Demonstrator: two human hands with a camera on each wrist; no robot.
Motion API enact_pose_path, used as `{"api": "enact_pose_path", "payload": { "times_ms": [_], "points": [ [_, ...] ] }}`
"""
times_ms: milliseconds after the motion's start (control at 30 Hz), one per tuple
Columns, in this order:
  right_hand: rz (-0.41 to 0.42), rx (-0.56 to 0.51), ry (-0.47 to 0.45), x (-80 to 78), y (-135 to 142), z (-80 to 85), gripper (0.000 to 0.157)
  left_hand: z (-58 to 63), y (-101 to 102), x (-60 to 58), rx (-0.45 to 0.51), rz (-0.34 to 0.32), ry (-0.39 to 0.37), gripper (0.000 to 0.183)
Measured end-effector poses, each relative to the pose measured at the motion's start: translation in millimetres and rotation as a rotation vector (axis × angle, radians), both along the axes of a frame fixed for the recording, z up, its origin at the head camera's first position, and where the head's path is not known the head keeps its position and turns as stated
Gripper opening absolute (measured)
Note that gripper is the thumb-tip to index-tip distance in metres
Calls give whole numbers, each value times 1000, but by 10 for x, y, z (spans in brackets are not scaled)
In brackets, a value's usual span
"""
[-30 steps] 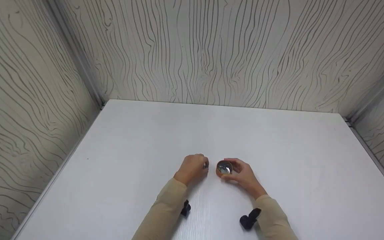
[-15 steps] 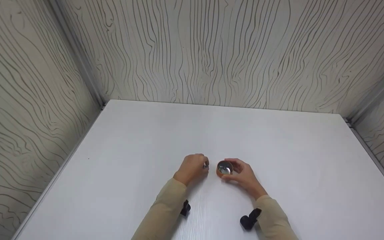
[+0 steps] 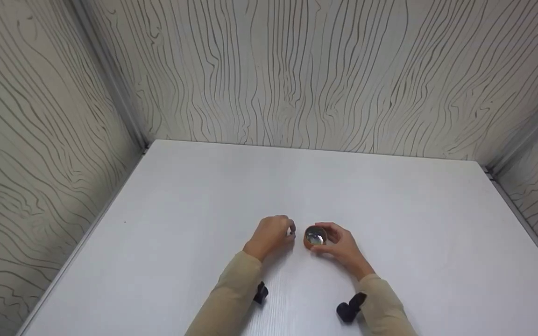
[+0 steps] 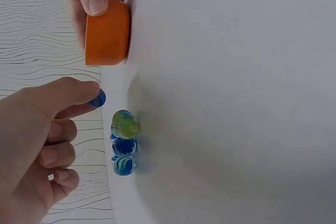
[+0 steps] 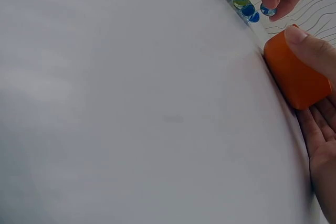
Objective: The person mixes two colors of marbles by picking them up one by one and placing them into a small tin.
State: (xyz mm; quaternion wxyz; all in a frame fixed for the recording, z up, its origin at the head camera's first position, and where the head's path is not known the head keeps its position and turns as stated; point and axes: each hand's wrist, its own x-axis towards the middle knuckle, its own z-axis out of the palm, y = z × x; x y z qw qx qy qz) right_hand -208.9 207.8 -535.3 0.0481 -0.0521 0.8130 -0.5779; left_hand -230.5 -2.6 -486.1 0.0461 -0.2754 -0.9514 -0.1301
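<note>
A small blue glass marble (image 4: pixel 98 99) is pinched between the thumb and index finger of my left hand (image 3: pixel 271 234), its other fingers curled. Just below those fingertips, several blue and yellow-green glass marbles (image 4: pixel 125 142) sit close together on the table. To the right, my right hand (image 3: pixel 341 245) holds a small orange cup (image 4: pixel 107 35), thumb on one side and fingers on the other. The cup stands upright on the table, and its inside looks shiny in the head view. A short gap separates the held marble from the cup. From the head, my left hand hides the marbles.
The white table (image 3: pixel 203 186) spreads around both hands. Wood-grain patterned panels (image 3: pixel 287 74) rise at its back and sides. A black wrist camera (image 3: pixel 350 308) hangs beside each sleeve, close over the table.
My left hand's fingertips have shifted slightly right, toward the cup. My right hand and the cup stay practically where they were.
</note>
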Motion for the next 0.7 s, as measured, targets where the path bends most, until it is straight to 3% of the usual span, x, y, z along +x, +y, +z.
{"api": "enact_pose_path", "payload": {
  "times_ms": [367, 567, 700],
  "points": [
    [15, -6, 8, 12, -9, 17, 64, 50, 16, 25, 6, -11, 17, 14],
    [5, -25, -10, 9, -11, 16, 63, 60, 17, 32, -9, -26, 84, 13],
    [8, -17, -9, -2, -4, 4, 64, 68, 19, 34, -13, -28, 90, 14]
  ]
}}
